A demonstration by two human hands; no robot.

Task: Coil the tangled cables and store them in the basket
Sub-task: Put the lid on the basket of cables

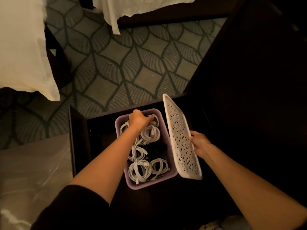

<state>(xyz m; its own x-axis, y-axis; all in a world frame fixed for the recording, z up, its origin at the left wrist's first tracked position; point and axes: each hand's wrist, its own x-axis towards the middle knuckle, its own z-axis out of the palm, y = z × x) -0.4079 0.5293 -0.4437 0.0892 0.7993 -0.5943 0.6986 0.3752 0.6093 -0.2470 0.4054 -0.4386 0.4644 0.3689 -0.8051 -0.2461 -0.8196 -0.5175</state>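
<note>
A purple basket (122, 165) stands on a dark wooden surface and holds several coiled white cables (141, 170) and some dark cables (156, 147). My left hand (138, 119) reaches into the basket's far end, its curled fingers on a white cable coil (154, 120) there. My right hand (200, 144) grips the right edge of a white perforated lid (180, 138), which is tilted up along the basket's right side.
The dark wooden surface (99, 138) ends just beyond the basket; patterned carpet (124, 63) lies past it. White bedding hangs at the left (21, 47) and top (132, 7). A dark piece of furniture (249, 63) rises on the right. A pale glossy surface (33, 171) lies lower left.
</note>
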